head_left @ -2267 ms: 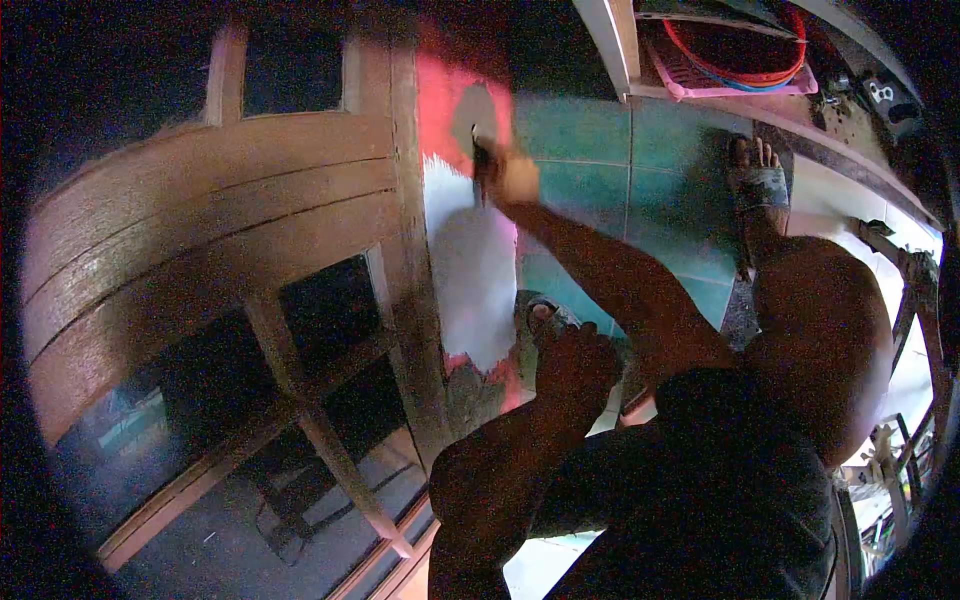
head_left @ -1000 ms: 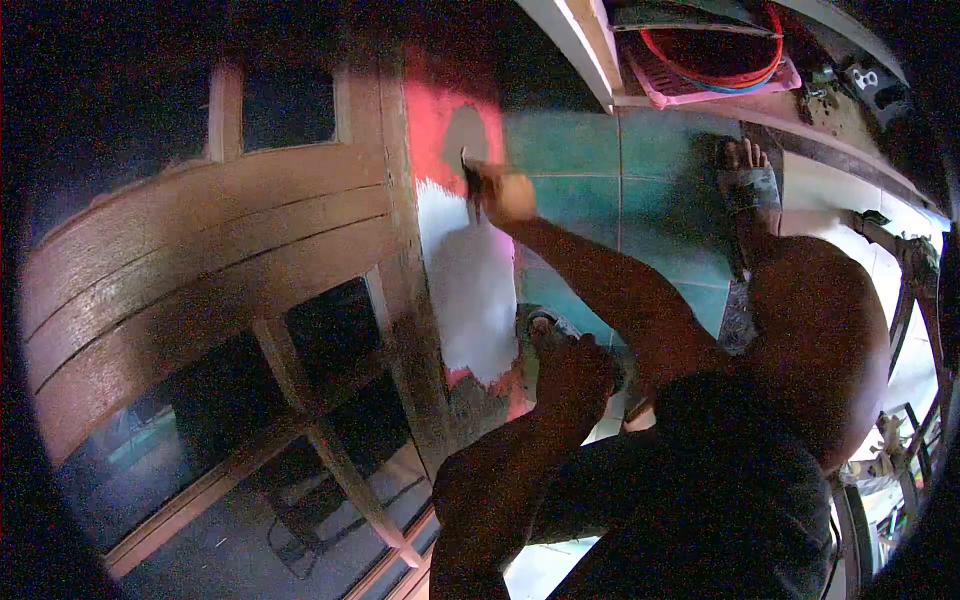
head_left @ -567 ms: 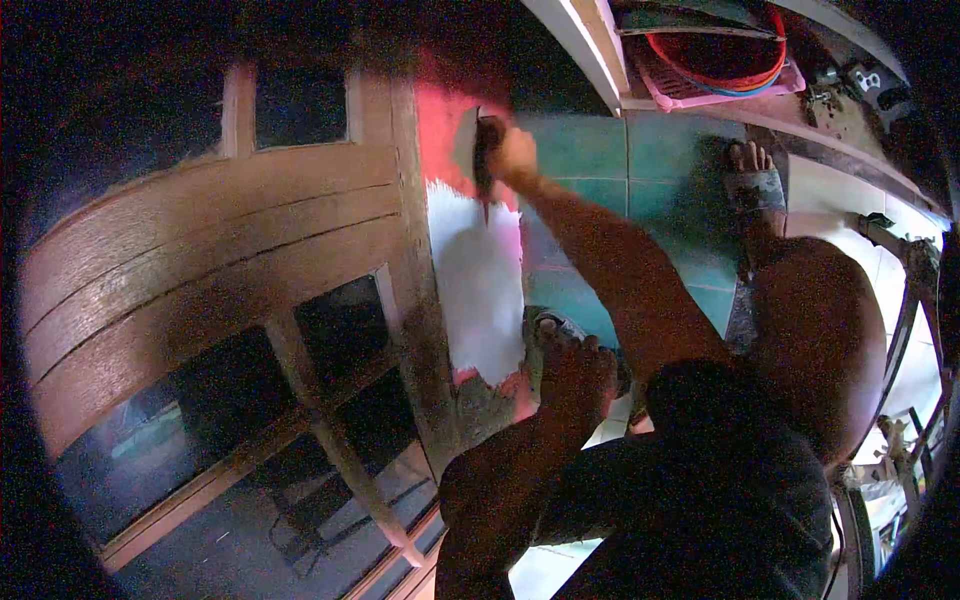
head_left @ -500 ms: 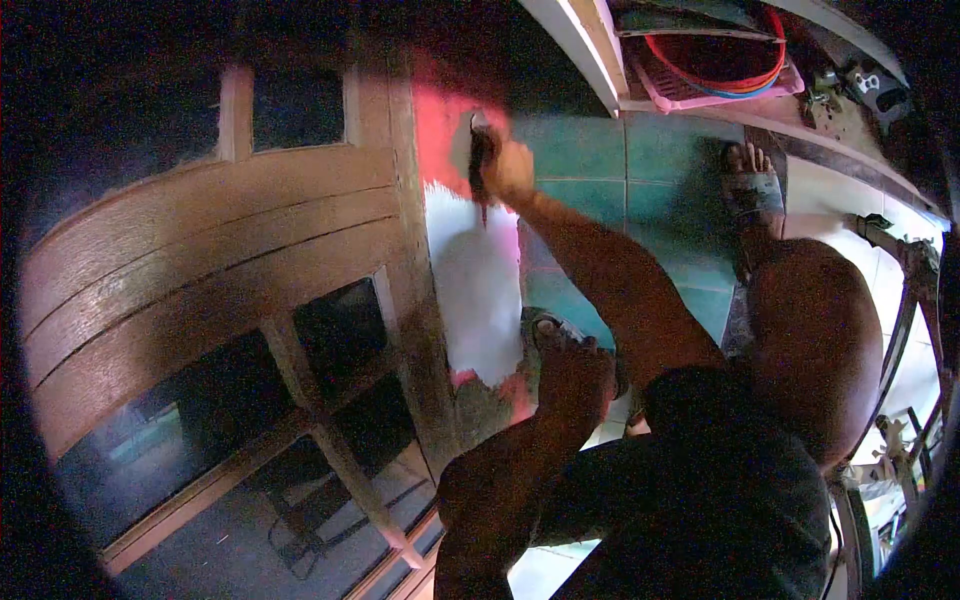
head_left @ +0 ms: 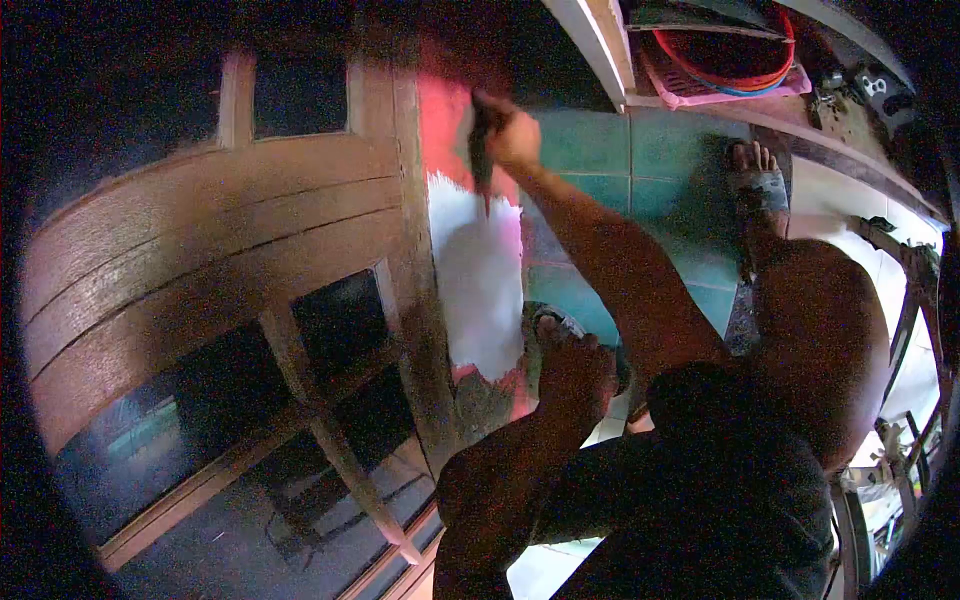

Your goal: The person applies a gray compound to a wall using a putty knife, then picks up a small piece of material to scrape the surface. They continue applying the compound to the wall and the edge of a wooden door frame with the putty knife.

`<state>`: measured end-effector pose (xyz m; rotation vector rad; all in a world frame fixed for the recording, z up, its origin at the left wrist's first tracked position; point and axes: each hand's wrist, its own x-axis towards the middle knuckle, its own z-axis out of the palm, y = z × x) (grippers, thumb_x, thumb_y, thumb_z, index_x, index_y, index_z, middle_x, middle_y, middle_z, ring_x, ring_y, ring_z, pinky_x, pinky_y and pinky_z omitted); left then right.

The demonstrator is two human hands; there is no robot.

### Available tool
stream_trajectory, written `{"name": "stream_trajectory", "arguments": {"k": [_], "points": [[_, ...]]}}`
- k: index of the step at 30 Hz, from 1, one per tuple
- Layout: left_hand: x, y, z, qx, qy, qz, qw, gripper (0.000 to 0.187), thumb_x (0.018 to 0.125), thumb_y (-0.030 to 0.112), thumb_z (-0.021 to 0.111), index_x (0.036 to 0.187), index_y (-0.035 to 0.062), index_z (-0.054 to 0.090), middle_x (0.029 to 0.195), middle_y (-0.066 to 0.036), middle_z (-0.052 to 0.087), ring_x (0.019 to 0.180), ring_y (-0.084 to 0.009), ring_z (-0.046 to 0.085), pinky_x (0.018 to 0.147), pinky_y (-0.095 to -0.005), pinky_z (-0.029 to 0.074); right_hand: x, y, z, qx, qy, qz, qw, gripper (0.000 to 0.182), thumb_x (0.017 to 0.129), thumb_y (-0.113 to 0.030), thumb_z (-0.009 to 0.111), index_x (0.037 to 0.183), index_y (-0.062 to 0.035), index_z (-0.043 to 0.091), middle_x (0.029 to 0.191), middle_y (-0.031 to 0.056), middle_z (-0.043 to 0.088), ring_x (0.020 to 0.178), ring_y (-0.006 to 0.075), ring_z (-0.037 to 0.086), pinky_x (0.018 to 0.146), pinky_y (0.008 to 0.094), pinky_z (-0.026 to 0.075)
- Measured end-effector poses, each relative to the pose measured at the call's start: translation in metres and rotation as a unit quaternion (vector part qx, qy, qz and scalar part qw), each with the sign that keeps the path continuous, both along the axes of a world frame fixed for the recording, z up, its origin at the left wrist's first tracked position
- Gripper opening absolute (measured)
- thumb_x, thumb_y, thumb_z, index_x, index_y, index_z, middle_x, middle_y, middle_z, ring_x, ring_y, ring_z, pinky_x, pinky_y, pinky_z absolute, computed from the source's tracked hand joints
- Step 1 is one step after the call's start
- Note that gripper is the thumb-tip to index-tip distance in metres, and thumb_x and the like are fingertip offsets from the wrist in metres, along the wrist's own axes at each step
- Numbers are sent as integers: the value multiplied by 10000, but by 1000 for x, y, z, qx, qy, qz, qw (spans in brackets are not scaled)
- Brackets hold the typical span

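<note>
My right hand (head_left: 515, 140) is closed round the dark handle of a paintbrush (head_left: 484, 160). The handle's thin end points down the view; the brush head is dark and blurred over a red-painted area (head_left: 440, 120). Below that lies a white patch (head_left: 475, 290) with a jagged border against the red, crossed by a soft shadow. At the lower middle, a shadowed bent limb (head_left: 520, 470) reaches a sandalled foot (head_left: 565, 335). Whether my left hand is part of it is too dark to tell.
A wooden door (head_left: 200, 230) with dark glass panes stands along the left. Green floor tiles (head_left: 580, 140) lie right of the painted strip. Another sandalled foot (head_left: 755, 175) rests on them. A pink basket (head_left: 690, 90) and a metal frame (head_left: 910, 260) are at the right.
My right hand has moved a little up the view along the painted strip with the paintbrush. The whole view has shifted slightly; the feet stay put.
</note>
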<state>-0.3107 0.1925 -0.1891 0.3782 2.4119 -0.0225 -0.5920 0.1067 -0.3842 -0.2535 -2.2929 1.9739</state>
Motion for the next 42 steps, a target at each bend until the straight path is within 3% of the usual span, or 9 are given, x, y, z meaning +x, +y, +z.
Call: {"name": "stream_trajectory", "arguments": {"k": [8,12,16,18,20,27,33,37,42], "points": [[-7,9,1,0,4,10,1000,235,837,299,648,929,108,747,975,-130,683,1056,-366,633,1106,-741,152,93,9,42,-102,124,78,984,299,874,-93,587,1156,-98,687,954,227,698,851,425,680,734,492,549],[1,0,-6,-6,13,-11,1000,219,830,290,652,907,105,743,939,-114,678,998,-346,642,1088,-729,198,85,20,36,-43,43,61,996,302,890,-54,549,1156,-97,685,990,219,699,872,413,686,733,457,557],[6,0,-9,3,-9,-1,1000,213,818,268,663,917,96,740,952,-126,674,1004,-342,646,1059,-722,245,6,8,2,-31,24,-141,989,260,860,-101,599,1106,-98,685,939,202,705,805,362,700,705,437,563],[-7,8,4,-17,-53,-2,998,217,809,262,671,926,94,741,960,-134,667,1014,-345,643,1058,-723,247,4,-34,-51,99,-21,56,993,265,858,-141,621,1113,-106,683,947,216,701,783,380,695,696,465,554],[-17,11,10,-39,-99,-3,994,223,800,257,679,935,91,743,968,-141,661,1024,-348,640,1057,-724,249,40,-16,12,94,30,23,995,315,861,-148,623,1174,-126,655,918,224,692,764,414,678,679,509,530],[-5,5,-3,3,-24,1,1000,205,805,257,672,916,104,749,976,-128,659,998,-332,647,1064,-750,228,113,21,16,-14,88,77,993,255,909,-106,565,1147,-67,645,957,224,695,820,406,688,707,473,545],[1,2,0,22,-41,14,999,186,849,228,624,912,92,735,981,-132,652,999,-331,642,1096,-707,230,20,17,-16,-21,-53,-118,991,254,920,-104,560,1143,-97,683,1068,183,706,1001,350,695,861,412,543],[11,-3,-3,24,16,6,1000,197,859,231,612,926,89,732,974,-133,651,1001,-328,641,1087,-711,240,-21,-40,-76,31,-142,34,989,324,910,-310,575,1164,-141,686,1019,206,702,946,427,670,808,467,551],[4,2,-2,38,48,-6,998,208,869,234,600,940,86,728,966,-134,649,1004,-325,640,1077,-715,250,77,0,10,48,-10,106,993,295,908,-245,573,1159,-127,674,939,197,703,836,420,681,712,500,550]]}}
